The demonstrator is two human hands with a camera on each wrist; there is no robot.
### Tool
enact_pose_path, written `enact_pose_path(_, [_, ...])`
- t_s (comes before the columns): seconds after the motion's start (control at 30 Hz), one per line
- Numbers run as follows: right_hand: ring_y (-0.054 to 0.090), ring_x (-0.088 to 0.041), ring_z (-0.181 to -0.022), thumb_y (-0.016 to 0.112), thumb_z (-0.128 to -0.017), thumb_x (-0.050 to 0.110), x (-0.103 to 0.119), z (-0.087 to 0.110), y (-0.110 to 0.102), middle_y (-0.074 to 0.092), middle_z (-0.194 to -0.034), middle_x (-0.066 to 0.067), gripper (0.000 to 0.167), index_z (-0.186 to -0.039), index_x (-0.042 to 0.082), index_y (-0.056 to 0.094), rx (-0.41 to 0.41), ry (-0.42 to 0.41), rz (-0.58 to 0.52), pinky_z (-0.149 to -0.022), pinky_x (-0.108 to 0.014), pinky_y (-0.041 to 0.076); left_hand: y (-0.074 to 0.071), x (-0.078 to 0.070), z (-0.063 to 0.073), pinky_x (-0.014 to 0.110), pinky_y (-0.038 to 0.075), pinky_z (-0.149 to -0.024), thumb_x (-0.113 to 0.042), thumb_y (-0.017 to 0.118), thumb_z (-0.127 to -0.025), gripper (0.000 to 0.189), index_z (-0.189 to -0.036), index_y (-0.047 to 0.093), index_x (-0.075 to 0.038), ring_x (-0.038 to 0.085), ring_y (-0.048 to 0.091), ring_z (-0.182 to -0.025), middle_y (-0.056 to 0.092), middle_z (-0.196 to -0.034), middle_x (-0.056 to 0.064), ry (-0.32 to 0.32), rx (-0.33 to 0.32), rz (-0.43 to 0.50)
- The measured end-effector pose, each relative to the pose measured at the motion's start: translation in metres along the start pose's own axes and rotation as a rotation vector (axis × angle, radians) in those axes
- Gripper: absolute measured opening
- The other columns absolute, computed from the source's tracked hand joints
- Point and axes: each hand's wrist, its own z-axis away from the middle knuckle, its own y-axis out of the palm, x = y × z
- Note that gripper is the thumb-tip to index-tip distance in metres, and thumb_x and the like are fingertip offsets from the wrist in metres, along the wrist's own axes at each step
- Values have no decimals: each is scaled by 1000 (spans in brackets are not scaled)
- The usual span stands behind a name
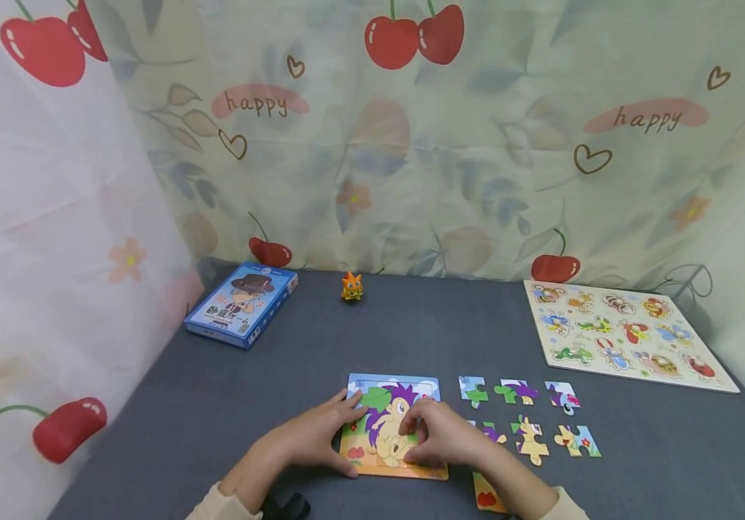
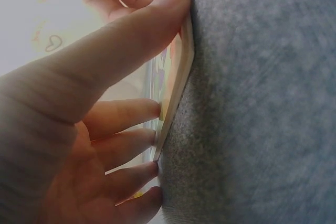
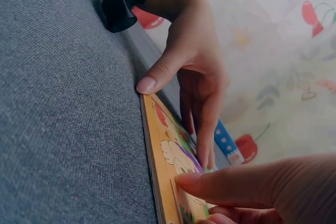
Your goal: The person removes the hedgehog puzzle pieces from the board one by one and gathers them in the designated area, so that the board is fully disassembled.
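Note:
A jigsaw board [image 1: 393, 381] with a purple-haired cartoon hedgehog lies flat in front of me. My left hand [image 1: 320, 432] rests along its left side, fingers fairly straight, with the thumb [image 2: 170, 11] at the near corner and fingertips on the left edge. My right hand [image 1: 446, 432] is over the board's right half, thumb and curled fingers pinching at a yellow and green puzzle piece [image 3: 185, 212] low on the picture; the fingers hide most of it. Loose puzzle pieces [image 1: 530, 440] lie in rows to the right, some partly behind my right arm.
A blue game box [image 1: 242, 307] stands at the back left. A small orange toy figure [image 1: 352, 287] is near the back curtain. At the back right lies a pale board with insect pictures [image 1: 626, 336]. A black device [image 3: 123, 6] is by my left wrist.

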Motion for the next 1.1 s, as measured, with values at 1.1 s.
enact_pose_path(1.1, [44, -8, -45, 63, -83, 0, -6, 2, -1, 55, -66, -1, 16, -96, -2, 54, 121, 103, -388, -43, -19, 40, 1, 1, -1, 58, 25, -108, -48, 75, -72, 82, -141, 43, -18, 34, 13, -144, 23, -155, 6, 7, 0, -2])
